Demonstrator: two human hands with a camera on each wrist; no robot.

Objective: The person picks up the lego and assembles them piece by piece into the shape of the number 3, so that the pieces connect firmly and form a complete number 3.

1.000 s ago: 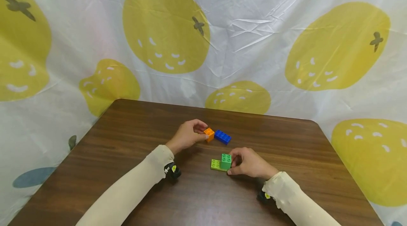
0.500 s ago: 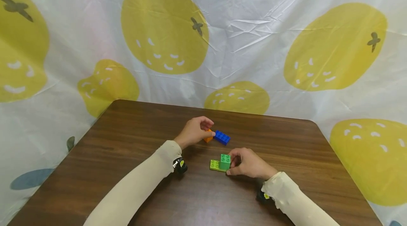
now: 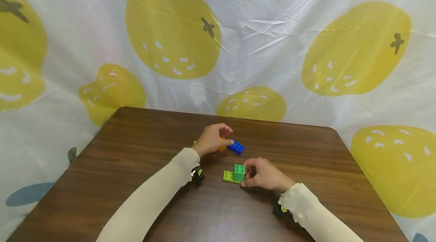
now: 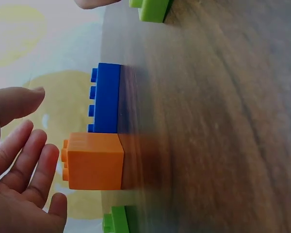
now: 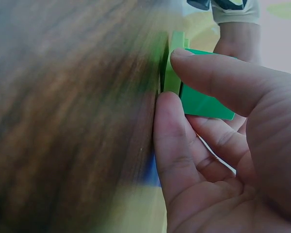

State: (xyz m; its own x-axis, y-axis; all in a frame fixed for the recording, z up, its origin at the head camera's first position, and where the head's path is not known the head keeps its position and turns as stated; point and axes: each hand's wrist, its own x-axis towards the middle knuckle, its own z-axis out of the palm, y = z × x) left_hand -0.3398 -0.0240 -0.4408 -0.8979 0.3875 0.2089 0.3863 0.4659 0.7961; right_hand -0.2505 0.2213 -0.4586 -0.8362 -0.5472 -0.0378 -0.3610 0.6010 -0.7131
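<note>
My left hand (image 3: 212, 138) hovers over an orange building block (image 4: 95, 162), fingers spread and holding nothing. In the left wrist view, the fingers are apart from that block. A blue building block (image 3: 237, 148) with two rows of studs lies just beyond it, near the thumb tip. My right hand (image 3: 267, 174) pinches the right end of a flat lime building block (image 3: 228, 176) between thumb and finger. A green building block (image 3: 239, 173) is stacked on that end. Both wrist views show the blocks from the side, low over the table.
Another lime block (image 4: 119, 221) stands past the orange one, mostly hidden behind my left wrist in the head view. The brown wooden table (image 3: 143, 132) ends at a rounded far edge, with a fruit-patterned curtain (image 3: 259, 41) behind it.
My left hand has let go of the orange block and moved right, over it toward the blue block. My right hand stays at the lime and green blocks.
</note>
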